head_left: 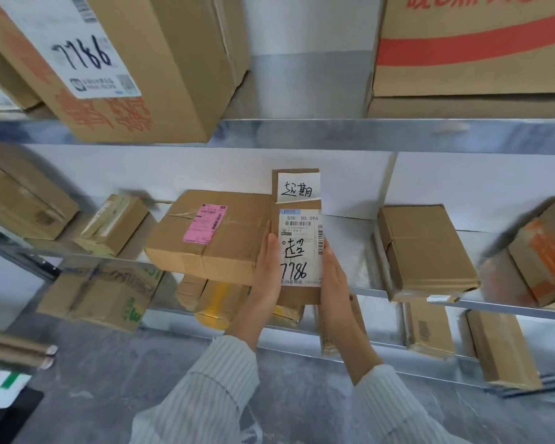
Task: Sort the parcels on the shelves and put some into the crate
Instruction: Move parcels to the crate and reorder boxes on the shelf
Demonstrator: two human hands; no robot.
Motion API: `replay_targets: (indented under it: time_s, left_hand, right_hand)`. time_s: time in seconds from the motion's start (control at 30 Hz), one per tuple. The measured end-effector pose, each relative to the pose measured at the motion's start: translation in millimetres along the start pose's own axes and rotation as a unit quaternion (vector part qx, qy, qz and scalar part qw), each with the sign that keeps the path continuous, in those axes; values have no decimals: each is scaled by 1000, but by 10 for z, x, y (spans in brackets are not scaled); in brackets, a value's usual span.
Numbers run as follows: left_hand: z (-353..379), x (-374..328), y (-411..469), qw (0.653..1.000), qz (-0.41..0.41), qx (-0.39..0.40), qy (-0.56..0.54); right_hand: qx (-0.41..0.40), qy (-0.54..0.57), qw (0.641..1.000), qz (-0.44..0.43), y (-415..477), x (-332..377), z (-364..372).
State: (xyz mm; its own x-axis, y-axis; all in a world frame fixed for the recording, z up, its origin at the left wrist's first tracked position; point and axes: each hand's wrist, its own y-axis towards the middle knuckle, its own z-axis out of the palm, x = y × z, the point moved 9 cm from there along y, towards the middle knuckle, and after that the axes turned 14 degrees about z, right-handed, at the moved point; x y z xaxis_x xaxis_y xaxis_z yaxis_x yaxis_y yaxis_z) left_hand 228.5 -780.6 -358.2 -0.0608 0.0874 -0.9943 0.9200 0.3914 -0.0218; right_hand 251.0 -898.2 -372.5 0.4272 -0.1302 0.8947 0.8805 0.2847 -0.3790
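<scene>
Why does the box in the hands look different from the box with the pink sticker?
The held box is narrow and stands upright; the pink-sticker box is wide and lies flat on the shelf. The held box has white labels with handwriting; the other's is pink. Both are brown cardboard. The left hand and right hand clasp the narrow one.

Narrow parcel (300, 245) upright on middle shelf (366, 291), right of flat box (212, 238).

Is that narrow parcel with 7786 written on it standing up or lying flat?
Standing upright: the narrow parcel is on end, label facing out, between left hand and right hand.
</scene>
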Motion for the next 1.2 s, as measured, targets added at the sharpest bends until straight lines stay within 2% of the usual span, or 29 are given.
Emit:
replay_targets:
  time_s: [0.37, 0.5, 0.8, 0.9, 1.2]
  left_hand:
    - [-1257, -311, -237, 995, 26, -79, 50]
    - [-1822, -317, -409, 992, 31, -117, 35]
    - [-3419, -383, -1055, 980, 51, -194, 20]
    - [-3939, -438, -1281, 972, 69, -220, 43]
    - [-5843, -541, -2050, 933, 73, -348, 56]
  right_hand:
    - [25, -10, 999, 19, -212, -51, 1130]
    - [38, -49, 998, -2, -400, -61, 1640]
    - [91, -75, 993, -24, -1108, -403, 3139]
    - [122, -63, 991, 3, -1289, -581, 3632]
    - [234, -120, 965, -3, -2046, -983, 5468]
